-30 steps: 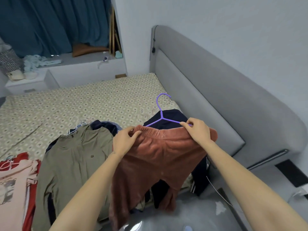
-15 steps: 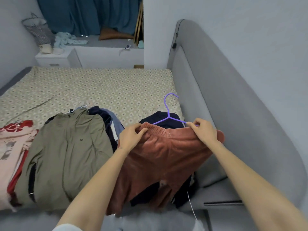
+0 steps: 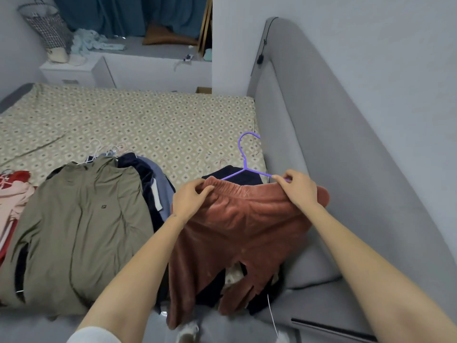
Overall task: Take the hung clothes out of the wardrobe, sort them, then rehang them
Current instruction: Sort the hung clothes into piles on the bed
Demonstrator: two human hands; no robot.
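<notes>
Rust-brown fleece trousers (image 3: 242, 226) hang from a purple hanger (image 3: 244, 159) over the bed's near right corner. My left hand (image 3: 190, 199) pinches the left end of their waistband. My right hand (image 3: 300, 188) grips the right end together with the hanger's arm. A dark navy garment (image 3: 235, 175) lies under them. To the left an olive-green shirt (image 3: 81, 226) lies flat on a pile of hung clothes, with navy and blue garments (image 3: 153, 179) beside it. Pink and red clothes (image 3: 12, 201) sit at the far left edge.
The bed (image 3: 138, 120) has a patterned beige cover. A grey padded headboard (image 3: 346, 149) runs along the right. A white nightstand (image 3: 71, 71) with a mesh basket (image 3: 47, 26) stands at the far left; teal curtains (image 3: 123, 13) hang behind a ledge.
The view has swung left and tilted up, showing more of the bed and nightstand. Both hands keep the same hold on the trousers' waistband and hanger.
</notes>
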